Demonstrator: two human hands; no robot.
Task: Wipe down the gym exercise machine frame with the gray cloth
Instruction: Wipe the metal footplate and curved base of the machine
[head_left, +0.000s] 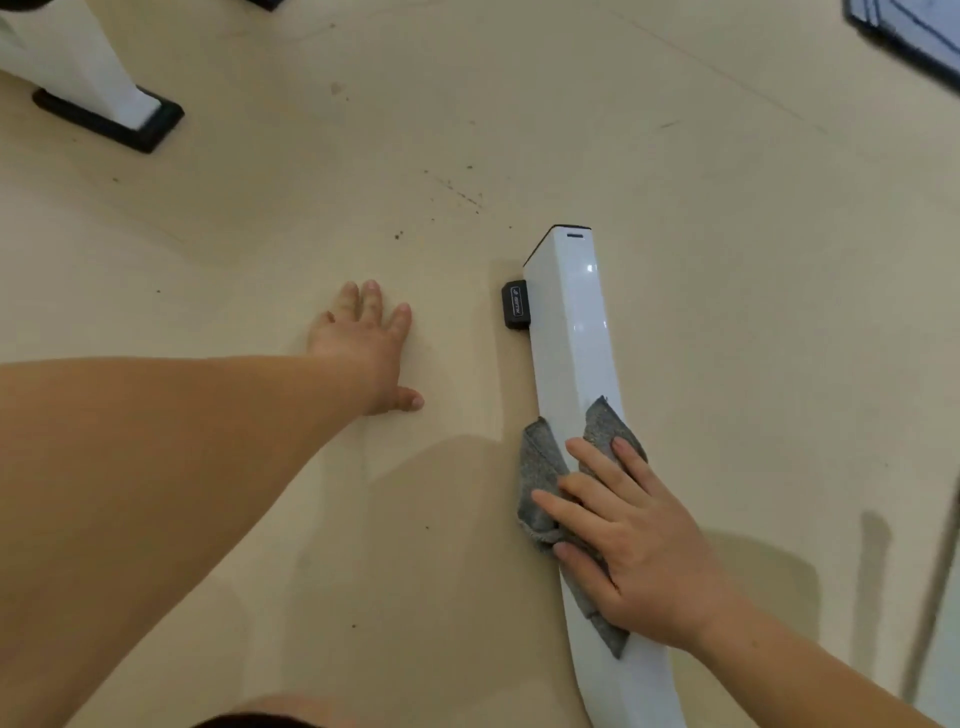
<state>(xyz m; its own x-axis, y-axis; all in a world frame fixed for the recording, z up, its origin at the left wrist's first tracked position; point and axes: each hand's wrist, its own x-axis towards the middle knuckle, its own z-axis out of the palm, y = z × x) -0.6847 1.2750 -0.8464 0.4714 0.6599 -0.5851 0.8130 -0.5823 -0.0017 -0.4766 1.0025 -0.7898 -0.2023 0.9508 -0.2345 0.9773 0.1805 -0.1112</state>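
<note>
Lighting: soft, even, moderately bright, warm cast.
Shadows: broad, diffuse patches on floor (727, 260), lower half.
Glare: small highlights on white frame (571, 332).
Edges: wide-angle bending.
Focus: slightly soft overall.

The white frame (571, 332) runs off the bottom edge, and the right hand (639, 545) hides the middle of the gray cloth (537, 467).

Frame (576, 332): smooth, glossy white finish with specular highlights. Gray cloth (540, 467): soft, matt, fuzzy woven texture, folded over the frame. Foot pad (514, 305): black, matt, plastic or rubber in appearance. Floor (311, 182): beige, smooth, low sheen, with dark specks.
</note>
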